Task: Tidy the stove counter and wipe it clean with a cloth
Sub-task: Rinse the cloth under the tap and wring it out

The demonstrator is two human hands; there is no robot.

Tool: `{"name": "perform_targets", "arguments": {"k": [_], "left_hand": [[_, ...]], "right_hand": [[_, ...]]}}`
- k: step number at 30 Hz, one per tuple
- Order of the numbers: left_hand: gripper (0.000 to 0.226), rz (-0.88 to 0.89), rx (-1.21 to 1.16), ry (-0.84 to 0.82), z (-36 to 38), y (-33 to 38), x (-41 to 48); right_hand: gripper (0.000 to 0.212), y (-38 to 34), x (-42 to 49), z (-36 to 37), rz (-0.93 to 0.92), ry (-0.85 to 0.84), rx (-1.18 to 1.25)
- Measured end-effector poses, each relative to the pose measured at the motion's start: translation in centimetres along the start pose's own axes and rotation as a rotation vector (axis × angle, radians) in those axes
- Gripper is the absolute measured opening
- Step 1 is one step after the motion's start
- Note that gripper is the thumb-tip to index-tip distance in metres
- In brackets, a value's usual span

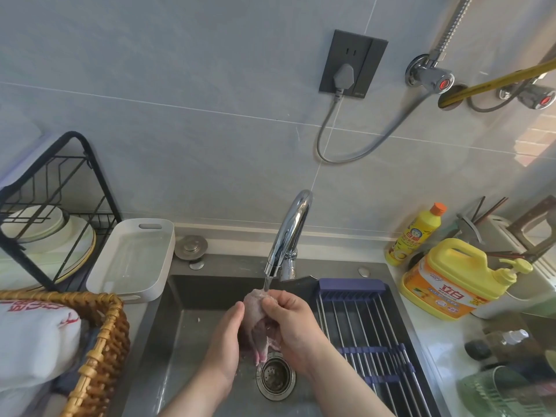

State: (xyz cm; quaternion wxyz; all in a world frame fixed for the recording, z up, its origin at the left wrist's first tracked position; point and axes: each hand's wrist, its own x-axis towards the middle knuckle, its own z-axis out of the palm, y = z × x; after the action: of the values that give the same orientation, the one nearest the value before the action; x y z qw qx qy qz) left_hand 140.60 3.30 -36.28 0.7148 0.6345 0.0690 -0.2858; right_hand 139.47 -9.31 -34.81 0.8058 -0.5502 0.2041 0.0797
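Observation:
Over the dark sink (pixel 180 332) both my hands hold a wet pinkish-grey cloth (pixel 254 299) under the running chrome tap (pixel 288 236). My left hand (pixel 227 341) presses the cloth from the left with fairly straight fingers. My right hand (pixel 288 323) grips it from the right, fingers curled round the bunched fabric. A thin stream of water falls onto the cloth's top. The cloth's lower end hangs just above the round drain strainer (pixel 275 377).
A roll-up drying rack (pixel 361 332) covers the sink's right part. Yellow dish soap jug (pixel 451 278) and yellow bottle (pixel 415 236) stand right. A white tray (pixel 132 260), black dish rack (pixel 51 212) and wicker basket (pixel 99 350) sit left. A plugged wall socket (pixel 352 64) is above.

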Motion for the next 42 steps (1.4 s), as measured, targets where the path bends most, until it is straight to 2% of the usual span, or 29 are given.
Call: {"name": "perform_targets", "arguments": {"k": [2, 3, 5, 8, 11, 15, 16, 18, 20, 22, 24, 27, 31, 35, 38, 40, 42], "left_hand": [[0.084, -0.002, -0.067, -0.155, -0.1, -0.4, -0.6], [0.076, 0.026, -0.021, -0.194, -0.3, -0.3, -0.7], [0.048, 0.063, 0.075, -0.18, -0.7, -0.3, -0.4], [0.03, 0.077, 0.202, -0.099, -1.0, -0.5, 0.3], [0.018, -0.027, 0.029, -0.055, -1.2, 0.3, 0.5], [0.029, -0.141, -0.25, -0.048, -2.3, 1.5, 0.4], [0.03, -0.176, -0.3, -0.056, -2.5, 1.7, 0.2], [0.031, -0.248, -0.365, -0.067, -2.5, 2.0, 0.2], [0.038, -0.313, -0.402, -0.073, -2.2, 2.2, 0.1], [0.044, -0.331, -0.437, -0.052, -2.2, 2.5, 0.2], [0.049, -0.318, -0.473, -0.007, -2.3, 2.6, 0.6], [0.051, -0.295, -0.49, 0.053, -2.7, 2.5, 1.1], [0.032, -0.294, -0.406, 0.088, -3.0, 2.2, 1.8], [0.02, -0.347, -0.292, 0.016, -2.3, 2.3, 1.3], [0.016, -0.337, -0.21, 0.09, -2.4, 2.4, 1.6], [0.019, -0.296, -0.309, 0.133, -2.6, 2.4, 2.2], [0.026, -0.268, -0.434, 0.086, -2.4, 2.4, 2.1]], "right_hand": [[0.029, 0.2, -0.3, 0.1, -0.015, -0.053, 0.017], [0.026, 0.1, -0.3, 0.1, -0.008, -0.041, 0.075], [0.02, -0.3, -0.2, 0.3, 0.004, 0.002, 0.196], [0.016, -1.2, -0.1, 0.4, 0.004, 0.039, 0.281], [0.02, -1.8, -0.2, 0.2, 0.008, 0.07, 0.232], [0.026, -0.8, 0.4, -1.9, 0.013, 0.235, -0.059], [0.029, -0.2, 0.5, -2.2, 0.045, 0.264, -0.111], [0.05, 1.5, 0.4, -2.4, 0.176, 0.244, -0.189], [0.073, 2.6, -0.4, -2.1, 0.278, 0.101, -0.191], [0.081, 2.8, -1.0, -1.8, 0.318, -0.027, -0.156], [0.067, 2.4, -1.5, -1.5, 0.272, -0.082, -0.081], [0.046, 2.2, -1.2, -1.6, 0.215, 0.022, -0.025], [0.017, 1.7, -0.9, -2.0, 0.142, 0.041, 0.034], [0.018, 1.2, -0.9, -1.7, 0.133, 0.032, 0.153], [0.019, 0.7, -1.0, -1.5, 0.088, 0.057, 0.144], [0.017, 0.6, -1.0, -1.3, 0.066, 0.079, 0.117], [0.014, 0.3, -0.9, -1.0, 0.054, 0.095, 0.129]]}}
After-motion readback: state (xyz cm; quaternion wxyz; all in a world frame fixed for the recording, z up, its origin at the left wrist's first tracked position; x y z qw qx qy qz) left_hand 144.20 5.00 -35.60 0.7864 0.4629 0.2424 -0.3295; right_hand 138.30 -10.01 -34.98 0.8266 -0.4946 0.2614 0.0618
